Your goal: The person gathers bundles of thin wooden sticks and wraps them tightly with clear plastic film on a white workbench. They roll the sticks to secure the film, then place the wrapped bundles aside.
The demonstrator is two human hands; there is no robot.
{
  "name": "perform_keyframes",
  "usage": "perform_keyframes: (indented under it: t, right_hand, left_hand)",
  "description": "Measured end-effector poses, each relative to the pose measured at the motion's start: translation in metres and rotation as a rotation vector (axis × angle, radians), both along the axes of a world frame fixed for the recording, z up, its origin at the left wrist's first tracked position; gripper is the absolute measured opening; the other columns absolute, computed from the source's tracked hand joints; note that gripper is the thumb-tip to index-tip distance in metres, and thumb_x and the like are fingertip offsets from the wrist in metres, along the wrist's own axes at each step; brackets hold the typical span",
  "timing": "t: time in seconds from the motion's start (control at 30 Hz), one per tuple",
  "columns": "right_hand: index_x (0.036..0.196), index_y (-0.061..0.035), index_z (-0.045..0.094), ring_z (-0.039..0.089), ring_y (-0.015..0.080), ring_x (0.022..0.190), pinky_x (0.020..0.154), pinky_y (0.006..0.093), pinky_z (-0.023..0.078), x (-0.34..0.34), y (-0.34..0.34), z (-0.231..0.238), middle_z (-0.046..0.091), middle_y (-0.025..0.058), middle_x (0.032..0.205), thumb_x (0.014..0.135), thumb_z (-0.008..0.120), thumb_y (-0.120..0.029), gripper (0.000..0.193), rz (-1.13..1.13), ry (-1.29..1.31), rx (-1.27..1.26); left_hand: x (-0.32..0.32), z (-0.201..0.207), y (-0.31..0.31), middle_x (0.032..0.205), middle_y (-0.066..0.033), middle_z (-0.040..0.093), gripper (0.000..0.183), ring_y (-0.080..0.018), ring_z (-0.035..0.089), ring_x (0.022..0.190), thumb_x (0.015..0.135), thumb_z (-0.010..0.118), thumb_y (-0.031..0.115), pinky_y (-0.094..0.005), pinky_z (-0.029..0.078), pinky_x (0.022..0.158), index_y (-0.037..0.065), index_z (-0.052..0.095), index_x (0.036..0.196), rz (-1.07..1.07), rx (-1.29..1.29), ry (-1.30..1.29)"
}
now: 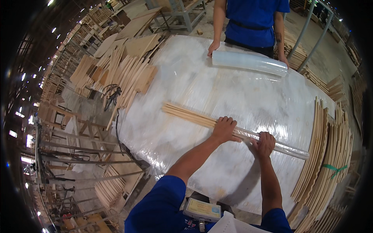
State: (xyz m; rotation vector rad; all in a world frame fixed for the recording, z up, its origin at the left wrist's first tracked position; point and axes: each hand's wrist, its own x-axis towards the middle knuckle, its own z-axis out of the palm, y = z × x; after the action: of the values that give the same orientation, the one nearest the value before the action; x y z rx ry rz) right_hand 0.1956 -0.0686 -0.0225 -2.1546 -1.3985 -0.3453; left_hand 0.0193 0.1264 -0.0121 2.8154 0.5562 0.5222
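A bundle of thin wooden strips (pixel 186 113) lies across the film-covered table (pixel 175 85). Its right part is wrapped in clear plastic film (pixel 289 150), while the left ends are bare and slightly fanned. My left hand (pixel 224 129) is closed over the middle of the bundle, near where the wrapping begins. Further right, my right hand (pixel 265 144) grips the wrapped part, fingers curled over the top. Across the table, a co-worker in a blue shirt holds a large roll of clear stretch film (pixel 248 63) by both ends.
Long wooden strips (pixel 311 155) are stacked along the table's right edge, beside a bundle tied with a green band (pixel 335 169). Loose wood pieces (pixel 134 79) pile up at the far left, near a dark cable (pixel 112 93). Metal racks (pixel 89 155) stand left of the table.
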Motion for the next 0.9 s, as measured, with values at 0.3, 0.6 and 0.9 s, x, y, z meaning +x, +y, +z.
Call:
perform_keyframes:
  t: [0.3, 0.6, 0.9]
  right_hand:
    - [0.093, -0.0099, 0.065, 0.063, 0.0367, 0.079, 0.072, 0.0503, 0.047, -0.07, -0.087, -0.007, 0.063, 0.0121, 0.084, 0.081, 0.066, -0.081, 0.072, 0.011, 0.027, -0.035]
    - [0.151, -0.0043, 0.054, 0.044, 0.0494, 0.148, 0.124, 0.0671, 0.028, -0.125, -0.132, 0.006, 0.055, 0.0252, 0.153, 0.1, 0.072, -0.045, 0.068, -0.03, 0.153, -0.127]
    - [0.166, -0.0111, 0.044, 0.034, 0.0466, 0.159, 0.127, 0.0695, 0.023, -0.015, 0.009, 0.003, 0.044, 0.0225, 0.169, 0.101, 0.062, -0.058, 0.082, -0.135, 0.066, -0.147]
  left_hand:
    - [-0.075, 0.0, -0.084, 0.103, -0.0091, 0.069, 0.088, -0.0296, 0.063, 0.102, 0.065, 0.081, 0.083, -0.046, 0.048, 0.092, 0.007, 0.072, 0.107, 0.021, -0.005, 0.087]
    - [-0.081, 0.006, -0.105, 0.126, -0.0139, 0.063, 0.09, -0.0326, 0.058, 0.117, 0.073, 0.08, 0.08, -0.0484, 0.044, 0.101, 0.005, 0.068, 0.121, 0.06, -0.026, 0.192]
    - [0.001, 0.002, 0.0, 0.121, -0.0105, 0.065, 0.056, -0.0341, 0.056, 0.12, 0.089, 0.078, 0.061, -0.0493, 0.042, 0.106, 0.009, 0.071, 0.109, 0.236, -0.122, -0.152]
